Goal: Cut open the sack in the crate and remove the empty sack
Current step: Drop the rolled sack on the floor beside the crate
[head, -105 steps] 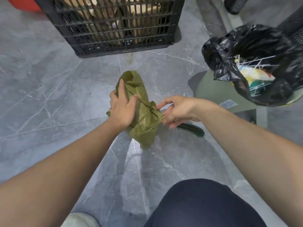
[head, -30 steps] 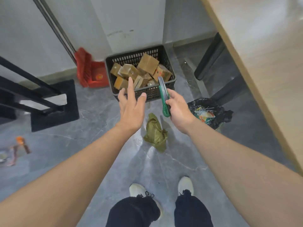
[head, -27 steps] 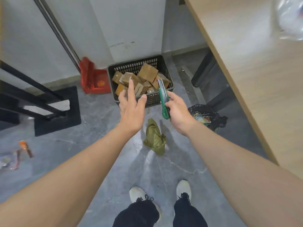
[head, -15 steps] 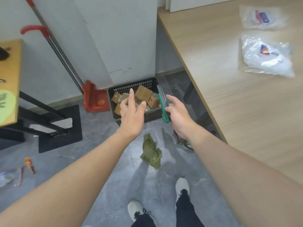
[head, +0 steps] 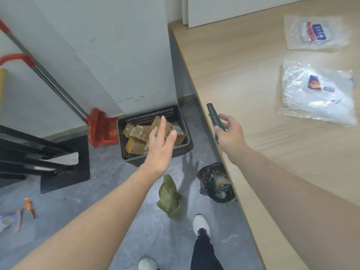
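The crumpled olive-green sack (head: 169, 195) lies on the grey floor, in front of the black plastic crate (head: 183, 123), which holds several brown cardboard boxes (head: 136, 132). My left hand (head: 160, 148) hovers flat and empty in the air, with its fingers spread, in front of the crate. My right hand (head: 229, 134) holds a green utility knife (head: 214, 117) over the left edge of the wooden table (head: 253, 84).
A black bin bag (head: 214, 182) with rubbish stands on the floor under the table edge. A red dustpan (head: 102, 126) with a long handle leans on the white wall. A black rack (head: 39, 154) is at left. Two clear plastic packets (head: 317, 90) lie on the table.
I have stood up from the floor and the view has risen. My right hand has carried the knife rightward to the table edge. The sack stays on the floor.
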A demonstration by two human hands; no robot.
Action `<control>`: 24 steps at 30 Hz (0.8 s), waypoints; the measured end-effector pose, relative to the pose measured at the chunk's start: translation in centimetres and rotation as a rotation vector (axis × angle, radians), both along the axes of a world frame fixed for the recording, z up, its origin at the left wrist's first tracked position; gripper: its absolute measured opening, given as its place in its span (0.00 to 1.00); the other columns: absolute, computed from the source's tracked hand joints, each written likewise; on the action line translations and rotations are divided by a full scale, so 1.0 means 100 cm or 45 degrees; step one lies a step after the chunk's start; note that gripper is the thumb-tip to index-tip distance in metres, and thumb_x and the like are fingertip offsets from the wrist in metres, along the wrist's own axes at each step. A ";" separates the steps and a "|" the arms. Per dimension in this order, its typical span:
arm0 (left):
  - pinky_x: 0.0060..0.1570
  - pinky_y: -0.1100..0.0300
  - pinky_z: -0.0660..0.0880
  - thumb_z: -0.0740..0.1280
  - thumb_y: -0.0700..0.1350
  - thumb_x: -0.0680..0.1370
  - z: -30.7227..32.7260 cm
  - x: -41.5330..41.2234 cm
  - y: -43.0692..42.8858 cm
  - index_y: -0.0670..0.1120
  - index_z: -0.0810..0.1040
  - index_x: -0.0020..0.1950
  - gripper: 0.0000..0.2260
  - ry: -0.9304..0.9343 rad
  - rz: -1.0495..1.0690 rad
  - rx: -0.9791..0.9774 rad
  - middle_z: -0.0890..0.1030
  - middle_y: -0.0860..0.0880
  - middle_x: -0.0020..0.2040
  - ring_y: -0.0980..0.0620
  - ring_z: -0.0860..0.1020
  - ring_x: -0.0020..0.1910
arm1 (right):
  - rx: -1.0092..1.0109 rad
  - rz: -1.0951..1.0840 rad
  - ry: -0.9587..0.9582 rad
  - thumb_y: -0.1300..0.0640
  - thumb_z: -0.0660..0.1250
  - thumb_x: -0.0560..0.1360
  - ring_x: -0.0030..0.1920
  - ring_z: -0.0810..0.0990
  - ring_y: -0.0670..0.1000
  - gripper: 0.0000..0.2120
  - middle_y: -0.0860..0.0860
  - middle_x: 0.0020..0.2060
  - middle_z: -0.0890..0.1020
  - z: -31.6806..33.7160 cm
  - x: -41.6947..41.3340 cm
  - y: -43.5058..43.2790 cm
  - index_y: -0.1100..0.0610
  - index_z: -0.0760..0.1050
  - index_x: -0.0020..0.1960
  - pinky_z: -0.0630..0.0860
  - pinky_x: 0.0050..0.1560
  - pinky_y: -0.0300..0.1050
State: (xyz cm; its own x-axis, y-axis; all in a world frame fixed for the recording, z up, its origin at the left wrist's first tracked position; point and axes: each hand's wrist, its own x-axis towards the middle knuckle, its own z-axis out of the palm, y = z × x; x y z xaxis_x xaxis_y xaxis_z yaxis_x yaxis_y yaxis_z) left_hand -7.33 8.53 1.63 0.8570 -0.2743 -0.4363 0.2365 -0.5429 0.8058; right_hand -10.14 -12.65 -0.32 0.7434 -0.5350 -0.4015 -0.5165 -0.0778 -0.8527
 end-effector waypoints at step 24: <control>0.80 0.41 0.50 0.52 0.60 0.85 -0.032 0.029 -0.061 0.67 0.45 0.82 0.27 0.131 0.022 0.041 0.52 0.53 0.82 0.48 0.51 0.83 | -0.578 -0.013 0.230 0.52 0.64 0.81 0.66 0.69 0.58 0.17 0.53 0.65 0.72 -0.030 0.021 -0.066 0.49 0.72 0.70 0.62 0.67 0.54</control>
